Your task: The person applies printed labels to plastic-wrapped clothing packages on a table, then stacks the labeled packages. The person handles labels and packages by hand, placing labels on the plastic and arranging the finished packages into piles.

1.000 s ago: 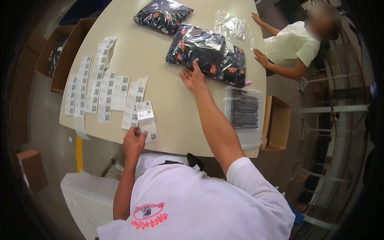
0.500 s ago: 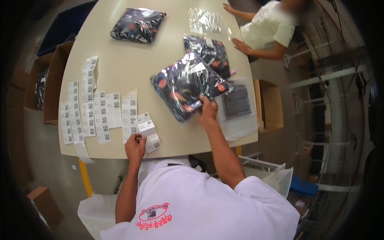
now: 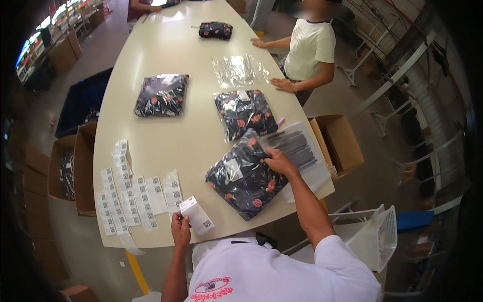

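Observation:
My right hand [image 3: 279, 163] grips the right edge of a dark floral garment pack in clear plastic [image 3: 242, 189], which lies near the table's front right with a white label on its face. My left hand [image 3: 181, 229] pinches the edge of a short strip of white labels [image 3: 202, 220] by the table's front edge. Just beyond the held pack lies a second floral pack [image 3: 242, 117]. Another floral pack [image 3: 161, 95] rests farther left. Several strips of printed labels [image 3: 132, 201] hang side by side left of my left hand.
Clear plastic bags [image 3: 236, 70] lie beside a co-worker [image 3: 312, 50], whose hands rest on the table's right edge. A dark floral bundle [image 3: 215, 30] sits farther off. A plastic sheet or bag with dark contents [image 3: 297, 151] lies at right. Cardboard boxes [image 3: 339, 143] flank the table [image 3: 201, 146].
The view has shifted, showing more of the table's far end. The held pack has turned and now lies lower, toward the table's front. My left hand stays at the label strip.

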Available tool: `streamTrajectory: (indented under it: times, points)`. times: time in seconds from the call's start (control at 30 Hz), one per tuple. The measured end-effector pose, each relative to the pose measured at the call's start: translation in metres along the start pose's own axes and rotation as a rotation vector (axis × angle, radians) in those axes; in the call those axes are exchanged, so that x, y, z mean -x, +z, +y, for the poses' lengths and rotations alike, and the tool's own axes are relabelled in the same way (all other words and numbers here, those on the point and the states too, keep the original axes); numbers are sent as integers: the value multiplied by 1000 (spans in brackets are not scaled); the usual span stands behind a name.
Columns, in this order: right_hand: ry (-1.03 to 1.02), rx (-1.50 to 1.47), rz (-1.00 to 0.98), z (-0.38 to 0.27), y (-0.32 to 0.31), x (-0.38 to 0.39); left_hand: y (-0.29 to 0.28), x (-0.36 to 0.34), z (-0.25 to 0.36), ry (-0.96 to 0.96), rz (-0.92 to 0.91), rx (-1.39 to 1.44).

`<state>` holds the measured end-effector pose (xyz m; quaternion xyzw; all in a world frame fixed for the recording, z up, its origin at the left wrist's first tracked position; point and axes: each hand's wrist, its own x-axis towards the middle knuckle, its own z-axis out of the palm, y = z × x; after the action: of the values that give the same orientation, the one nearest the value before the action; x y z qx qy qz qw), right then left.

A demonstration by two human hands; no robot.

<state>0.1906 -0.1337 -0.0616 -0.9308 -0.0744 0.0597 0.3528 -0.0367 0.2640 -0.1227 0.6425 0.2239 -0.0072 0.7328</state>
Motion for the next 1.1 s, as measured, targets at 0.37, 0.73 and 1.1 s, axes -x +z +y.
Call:
streamTrajectory:
  times: [0.37,0.73,1.1]
  points:
    - [-246,491,4,-99,126,42,25,12,-6,61,239,93]
    - [-342,287,231,-97,101,121,18,12,3,128,149,258]
    - [-158,-336,4,-174,150,160,11,6,7,188,166,107]
